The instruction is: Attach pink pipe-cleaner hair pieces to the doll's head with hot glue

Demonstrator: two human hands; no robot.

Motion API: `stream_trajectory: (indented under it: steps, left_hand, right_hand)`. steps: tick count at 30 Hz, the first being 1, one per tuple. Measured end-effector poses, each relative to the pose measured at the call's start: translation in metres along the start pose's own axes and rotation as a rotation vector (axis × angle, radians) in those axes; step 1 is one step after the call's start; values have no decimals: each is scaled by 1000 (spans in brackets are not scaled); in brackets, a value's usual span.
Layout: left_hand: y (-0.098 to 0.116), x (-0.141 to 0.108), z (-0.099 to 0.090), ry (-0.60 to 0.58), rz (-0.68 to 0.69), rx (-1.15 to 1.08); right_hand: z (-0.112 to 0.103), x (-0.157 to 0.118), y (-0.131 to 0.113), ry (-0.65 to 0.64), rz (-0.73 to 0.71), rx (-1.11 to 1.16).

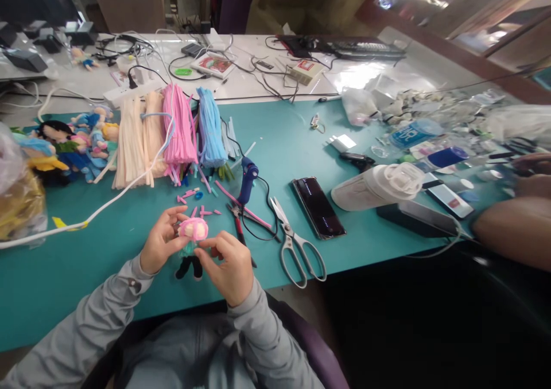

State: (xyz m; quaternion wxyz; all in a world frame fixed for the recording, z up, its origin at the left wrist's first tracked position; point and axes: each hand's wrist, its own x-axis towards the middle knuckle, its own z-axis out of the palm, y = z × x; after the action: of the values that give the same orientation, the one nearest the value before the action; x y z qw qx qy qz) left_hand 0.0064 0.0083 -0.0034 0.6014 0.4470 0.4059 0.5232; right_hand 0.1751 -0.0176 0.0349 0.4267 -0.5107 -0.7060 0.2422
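1. Green worktop (279, 136) carries many craft things, and behind it stands a white table (241, 85) with cables.
2. At the left edge, a clear plastic bag (19, 177) shows something golden yellow inside. At the right are a whitish tumbler (365, 187) with a lid, its contents hidden, and a clear bottle (415, 132) with a blue label.
3. Fuzzy, straight stems lie in three bundles: beige stems (133, 142), pink stems (178, 128) and blue stems (210, 131). Soft dolls (71, 145) are heaped beside them.
4. Blue glue gun (248, 181), metal scissors (297, 245) and a dark glossy phone (318, 207) are to the right of the hands.
5. One small doll (193, 229), with pink fuzzy head and dark legs, is between the two hands, above the worktop near its front edge.
6. Left hand (160, 241) is half closed, with thumb and fingers gripping the doll's head.
7. Right hand (229, 267) has curled fingers, the tips close together at the doll's body; whether they pinch it, I cannot tell.
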Motion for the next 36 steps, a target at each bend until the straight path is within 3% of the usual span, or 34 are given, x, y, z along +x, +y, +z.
stream_trajectory:
  steps: [4, 9, 14, 21, 25, 31, 36]
  left_hand:
    - [2, -1, 1, 10, -17, 0]
    - [3, 0, 2, 39, -23, -14]
    - [2, 2, 2, 57, -30, -18]
    - [2, 4, 3, 66, -34, -25]
    - [0, 4, 4, 53, -42, -33]
    - [-6, 4, 1, 19, -29, -60]
    - [-7, 4, -4, -33, -15, -84]
  right_hand:
    - [-3, 4, -6, -39, 95, 226]
    - [-21, 5, -6, -148, 261, 802]
    - [-50, 4, -4, -42, 271, 1094]
    - [-96, -6, 3, 225, 242, 998]
    - [-104, -17, 11, 361, 233, 890]
    - [-73, -35, 23, 342, 245, 685]
    - [-36, -37, 21, 113, 137, 418]
